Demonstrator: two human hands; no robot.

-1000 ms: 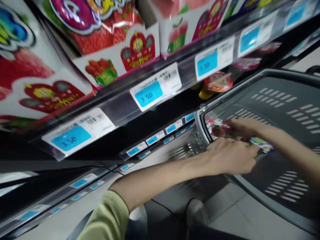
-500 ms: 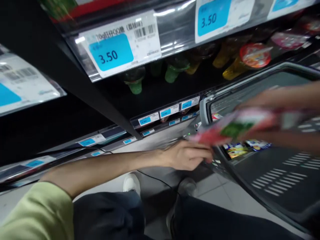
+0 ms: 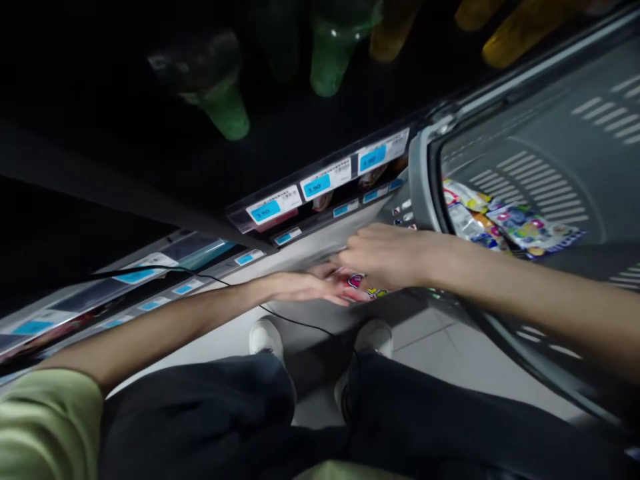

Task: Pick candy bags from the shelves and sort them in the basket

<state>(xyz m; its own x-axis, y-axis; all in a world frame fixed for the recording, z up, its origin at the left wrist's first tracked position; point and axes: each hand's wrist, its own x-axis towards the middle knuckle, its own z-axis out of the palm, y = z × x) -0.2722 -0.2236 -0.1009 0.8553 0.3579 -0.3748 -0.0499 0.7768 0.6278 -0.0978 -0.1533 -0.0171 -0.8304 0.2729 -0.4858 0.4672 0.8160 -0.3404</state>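
A pink packet with bright cartoon-like printing is between my two hands, above the floor beside the shelf. My left hand grips its left end, with the fingers stretched along it. From above, my right hand curls over the packet and hides much of it; its fingertips are mostly out of sight. Right of the hands, a grey shopping basket stands tilted toward me. Several colourful snack packets lie inside it.
Dark shelves with price tags run along the left and front. Green cups stand on an upper shelf. A thin black cable crosses below my arms. My white shoes are on the tiled floor.
My right hand has come down and left from over the basket with the pink packet, meeting my left hand. The view has tipped lower, showing more of the basket's packets.
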